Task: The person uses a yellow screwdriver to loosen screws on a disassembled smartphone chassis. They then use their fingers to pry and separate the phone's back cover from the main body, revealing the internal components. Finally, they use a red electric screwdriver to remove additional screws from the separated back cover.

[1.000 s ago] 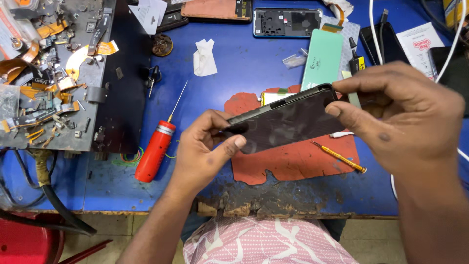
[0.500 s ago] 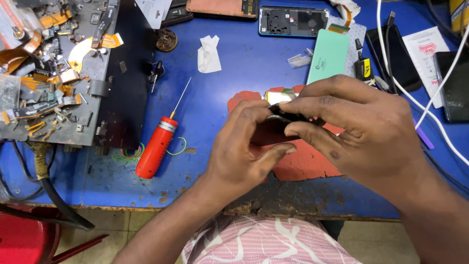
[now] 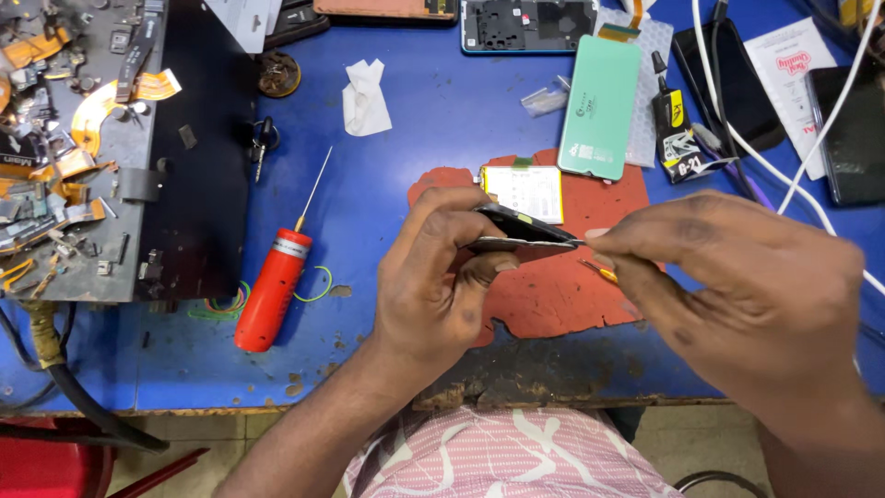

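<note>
Blue counter (image 3: 433, 120), landmark for all entries.
- Red-handled awl (image 3: 274, 284): left of centre, tip pointing up the counter; green wire loop (image 3: 315, 281) just beside its handle.
- Black tray (image 3: 101, 148): far left, heaped with flex cables and scrap parts.
- White tissue (image 3: 365, 96): upper centre.
- Keys (image 3: 261, 143): right of the tray.
- Red mat (image 3: 562, 277): centre front, worn; pale battery (image 3: 523, 192) on its upper edge.
- Mint phone cover (image 3: 600, 106): upper right.
- Glue tube (image 3: 674, 129): right of the cover.
- White cables (image 3: 737, 138): far right.
</note>
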